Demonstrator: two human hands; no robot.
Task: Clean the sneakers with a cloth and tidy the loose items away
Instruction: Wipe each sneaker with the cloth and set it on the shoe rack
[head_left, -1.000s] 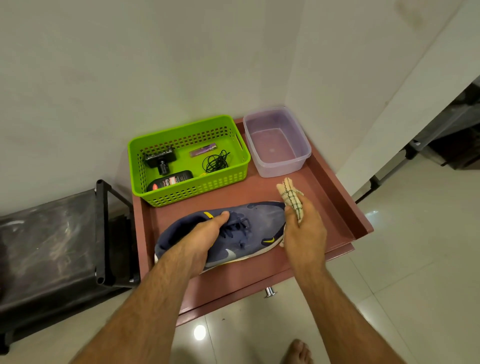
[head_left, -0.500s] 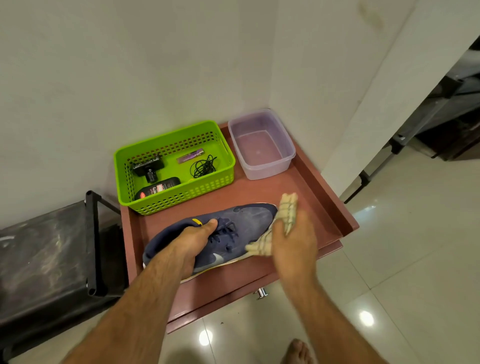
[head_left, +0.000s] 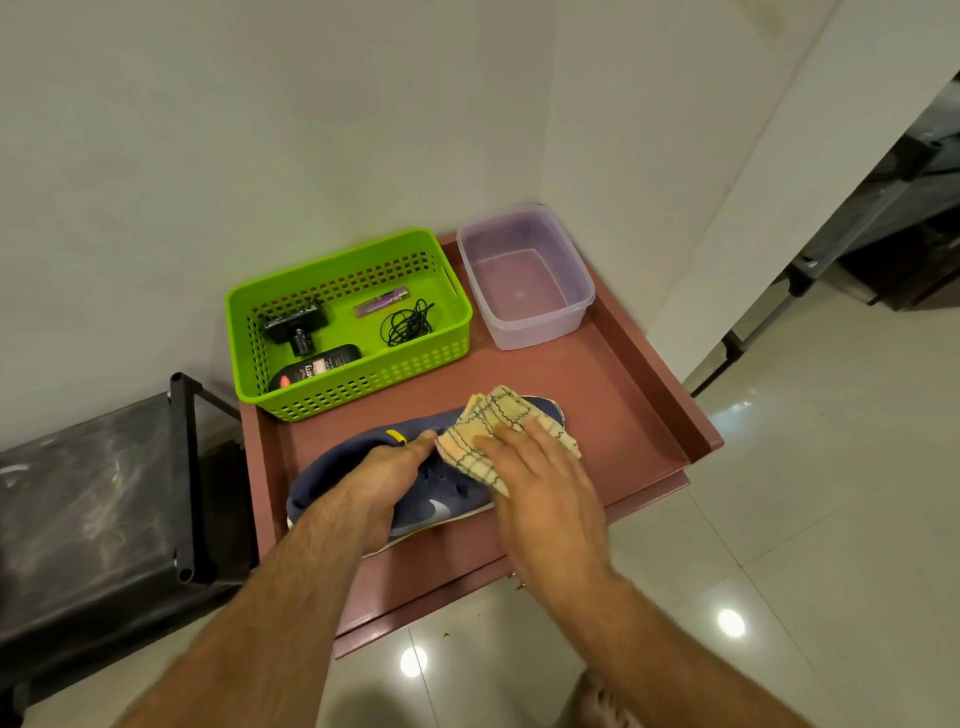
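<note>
Head view shows, nearest, the left hand (head_left: 382, 480) gripping the navy sneaker (head_left: 436, 506) at its collar on the reddish counter (head_left: 613, 415); the right hand (head_left: 540, 478), fingers straight, presses a checked cloth (head_left: 493, 426) onto the toe; farther back stand a green basket (head_left: 348, 374) and a clear tub (head_left: 524, 280), side by side.

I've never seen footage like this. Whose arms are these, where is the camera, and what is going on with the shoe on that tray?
No machine here: a person wears a camera on the head, looking down at their own arms. The left hand grips a dark blue sneaker lying on a reddish tray. The right hand presses a checked cloth flat onto the shoe's toe. Behind stand a green basket holding small items and a clear plastic tub.
</note>
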